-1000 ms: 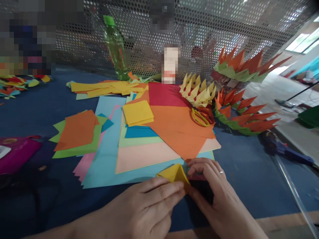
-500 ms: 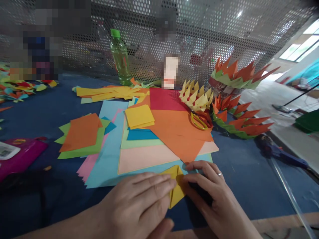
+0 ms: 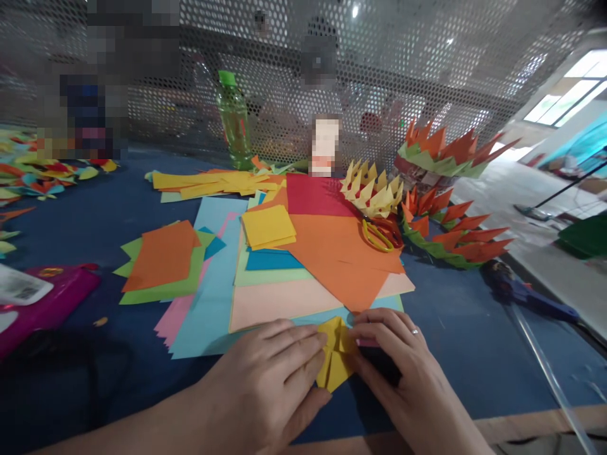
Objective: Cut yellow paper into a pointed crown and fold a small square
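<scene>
A small yellow folded paper lies at the front of the blue table, with creased flaps meeting along its middle. My left hand covers its left side, fingers laid together over it and the thumb at its lower edge. At the opposite edge, my right hand pinches the paper between curled fingertips and thumb; a ring is on one finger. Beneath the right palm shows a dark patch with a pink edge that I cannot make out. Just beyond both hands are stacked coloured sheets, an orange sheet on top.
Yellow squares lie on the stack near scissors. Orange-and-green paper crowns and a pale yellow one stand right. A blue glue gun, green bottle, yellow strips and magenta pouch surround the work.
The yellow paper's upper part now shows opened-out flaps around a centre crease. My left thumb has moved up to the paper's lower edge. The camera view has shifted slightly.
</scene>
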A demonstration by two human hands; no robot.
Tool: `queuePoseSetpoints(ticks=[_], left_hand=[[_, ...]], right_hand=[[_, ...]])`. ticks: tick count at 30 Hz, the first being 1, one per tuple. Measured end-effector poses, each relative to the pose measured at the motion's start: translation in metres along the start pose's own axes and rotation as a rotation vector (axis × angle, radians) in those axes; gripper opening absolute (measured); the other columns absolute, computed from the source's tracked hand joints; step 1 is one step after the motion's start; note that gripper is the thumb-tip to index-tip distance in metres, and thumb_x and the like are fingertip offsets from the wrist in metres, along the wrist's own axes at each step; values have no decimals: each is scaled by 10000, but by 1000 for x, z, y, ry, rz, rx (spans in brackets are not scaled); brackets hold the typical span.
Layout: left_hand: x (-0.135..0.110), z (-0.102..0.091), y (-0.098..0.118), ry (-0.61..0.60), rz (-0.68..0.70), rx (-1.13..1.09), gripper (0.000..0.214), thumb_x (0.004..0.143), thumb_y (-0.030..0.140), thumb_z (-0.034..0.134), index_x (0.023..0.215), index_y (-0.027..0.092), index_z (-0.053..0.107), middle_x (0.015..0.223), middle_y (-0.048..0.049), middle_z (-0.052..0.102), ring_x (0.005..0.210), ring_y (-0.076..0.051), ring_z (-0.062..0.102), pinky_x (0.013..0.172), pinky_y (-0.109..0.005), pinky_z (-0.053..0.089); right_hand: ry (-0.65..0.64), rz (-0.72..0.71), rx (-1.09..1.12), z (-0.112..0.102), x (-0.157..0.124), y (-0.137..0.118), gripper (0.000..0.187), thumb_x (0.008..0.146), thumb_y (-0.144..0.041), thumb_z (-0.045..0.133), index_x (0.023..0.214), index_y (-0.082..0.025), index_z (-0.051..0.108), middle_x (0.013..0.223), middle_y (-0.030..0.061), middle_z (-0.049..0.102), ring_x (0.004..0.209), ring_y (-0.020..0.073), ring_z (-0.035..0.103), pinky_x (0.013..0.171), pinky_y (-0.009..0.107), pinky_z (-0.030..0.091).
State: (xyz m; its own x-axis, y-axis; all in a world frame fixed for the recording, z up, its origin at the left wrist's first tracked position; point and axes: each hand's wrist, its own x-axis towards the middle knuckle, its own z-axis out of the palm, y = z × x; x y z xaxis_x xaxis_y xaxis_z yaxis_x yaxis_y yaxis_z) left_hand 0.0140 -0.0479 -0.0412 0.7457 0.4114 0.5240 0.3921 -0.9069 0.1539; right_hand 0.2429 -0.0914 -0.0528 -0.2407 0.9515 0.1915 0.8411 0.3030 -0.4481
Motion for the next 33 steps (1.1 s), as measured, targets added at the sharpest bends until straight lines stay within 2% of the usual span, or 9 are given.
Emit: queuePoseSetpoints(ticks=[6, 12, 15, 18, 21, 23, 27, 30, 33], left_hand=[[0, 0, -2, -1, 25, 2, 249, 955, 216, 498, 1066, 137, 706, 1064, -90, 736, 984, -201, 691, 896, -343, 559], [0, -1, 0, -15, 9, -8, 267, 969, 215, 466, 1084, 142, 696, 1073, -97, 729, 1006, -193, 680, 911, -337, 549], [0, -1, 0, -5, 10, -8, 250, 961, 211, 480, 1078, 147, 692, 1086, -96, 724, 1014, -192, 676, 915, -339, 545], [1, -1, 0, 29, 45, -3, 233, 948, 200, 505, 1084, 136, 682, 1086, -96, 724, 1012, -192, 679, 906, -335, 548], [1, -1, -1, 65, 59, 1, 239, 943, 189, 505, 1093, 127, 680, 1071, -93, 729, 996, -187, 681, 900, -321, 549], [2, -2, -1, 80, 54, 3, 241, 941, 183, 502, 1089, 124, 684, 1062, -91, 731, 986, -184, 682, 901, -315, 549], [1, -3, 0, 103, 52, 2, 223, 930, 196, 527, 1058, 122, 694, 1057, -95, 733, 979, -198, 685, 893, -331, 556], [1, -5, 1, 102, 45, 10, 228, 929, 206, 535, 1075, 120, 687, 1059, -94, 734, 968, -202, 689, 880, -337, 561], [0, -5, -1, 83, 31, 24, 239, 931, 217, 536, 1099, 121, 675, 1091, -99, 726, 986, -206, 685, 880, -343, 562]], right_hand=[[-35, 8, 21, 1, 0, 0, 323, 893, -130, 557, 1178, -280, 532, 1197, 62, 585, 1131, 233, 535, 923, 429, 473], [-60, -51, 54, -7, 4, -3, 259, 938, -171, 517, 1171, -278, 548, 1187, 64, 578, 1149, 229, 521, 953, 421, 471], [-71, -69, 79, -15, 7, -4, 408, 954, -80, 375, 1281, -293, 493, 1239, 70, 546, 1170, 204, 511, 966, 400, 480], [-128, -118, 43, -21, 13, -5, 615, 854, 49, 320, 1336, -296, 483, 1284, 79, 515, 1191, 202, 502, 986, 410, 483], [-172, -189, 15, -23, 18, -8, 695, 779, 99, 319, 1314, -294, 527, 1301, 78, 516, 1223, 205, 490, 1005, 421, 482], [-175, -200, -5, -23, 21, -10, 651, 781, 98, 341, 1266, -274, 565, 1299, 84, 524, 1228, 211, 490, 997, 419, 492], [-159, -170, -71, -24, 25, -12, 443, 833, 56, 409, 1094, -228, 627, 1262, 104, 546, 1201, 237, 507, 942, 430, 526], [-136, -177, -75, -26, 25, -13, 310, 867, 20, 448, 962, -216, 627, 1235, 97, 564, 1189, 237, 512, 928, 423, 528], [-107, -176, -63, -29, 23, -15, 236, 895, -16, 483, 917, -212, 611, 1197, 88, 584, 1177, 229, 513, 948, 418, 507]])
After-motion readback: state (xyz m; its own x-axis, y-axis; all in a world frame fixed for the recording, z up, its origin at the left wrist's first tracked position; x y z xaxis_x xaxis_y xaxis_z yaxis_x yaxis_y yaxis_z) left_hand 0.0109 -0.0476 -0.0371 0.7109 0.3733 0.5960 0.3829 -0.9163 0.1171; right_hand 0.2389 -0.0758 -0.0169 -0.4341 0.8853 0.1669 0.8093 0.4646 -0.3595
